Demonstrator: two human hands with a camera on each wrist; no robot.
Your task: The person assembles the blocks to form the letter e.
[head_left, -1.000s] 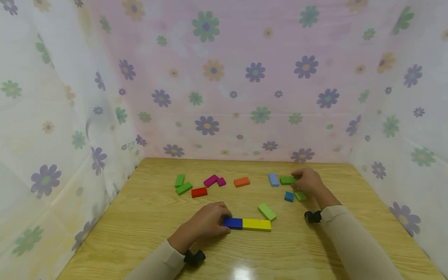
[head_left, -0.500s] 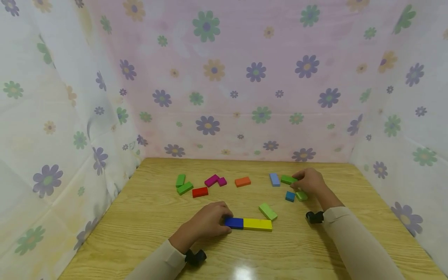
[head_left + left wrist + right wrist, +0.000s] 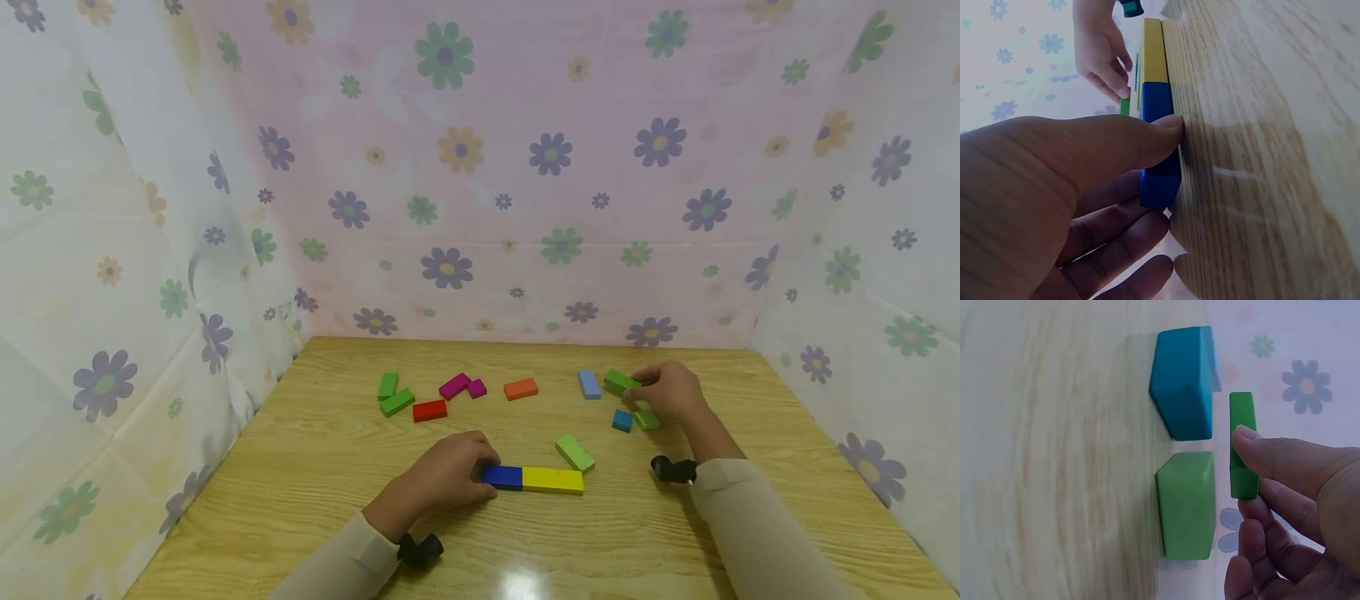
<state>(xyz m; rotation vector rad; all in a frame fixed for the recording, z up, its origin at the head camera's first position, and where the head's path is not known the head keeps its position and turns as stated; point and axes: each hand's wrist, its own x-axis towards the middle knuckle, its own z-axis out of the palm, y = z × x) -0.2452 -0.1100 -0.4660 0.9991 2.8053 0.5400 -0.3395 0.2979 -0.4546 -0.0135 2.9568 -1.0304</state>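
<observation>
While the left hand (image 3: 444, 473) grips one blue block (image 3: 503, 477), the right (image 3: 671, 392) pinches one green (image 3: 1243, 412).

Table (image 3: 600, 546): wood grain, smooth, glossy, glare spot at front. Blocks (image 3: 552, 480): smooth, painted-looking, faint sheen. Backdrop (image 3: 495, 229): thin creased sheet, cloth or plastic, can't tell. Sleeve (image 3: 759, 525): matt cloth. Wrist camera (image 3: 672, 469): plastic look.

Soft muted light, white glare on tabletop (image 3: 521, 542); wrist views slightly hazy

Wood-grain table (image 3: 615, 542) — scattered blocks (image 3: 521, 389) (yellow block (image 3: 552, 480) touching dark blue block (image 3: 504, 477)).
</observation>
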